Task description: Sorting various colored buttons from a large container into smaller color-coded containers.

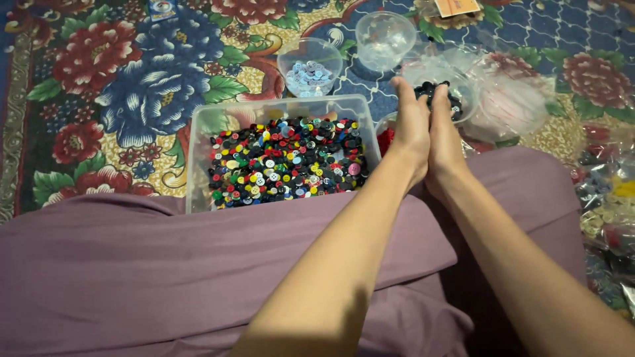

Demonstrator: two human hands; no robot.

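My left hand [410, 129] and my right hand [444, 135] are stretched forward side by side, touching along their edges. Their fingertips reach over a clear bowl of black buttons [458, 100]. What lies between the palms is hidden. Just left of the hands stands a clear plastic box [198, 139] filled with mixed coloured buttons [284, 165]. A bowl with red buttons [385, 137] peeks out under my left hand.
Farther back stand a clear bowl of pale blue buttons [309, 71] and an empty-looking clear bowl [385, 36]. Crumpled clear plastic bags [519, 99] lie at the right, and bags of buttons [605, 198] at the right edge. A purple cloth [132, 264] covers my lap on a floral carpet [99, 86].
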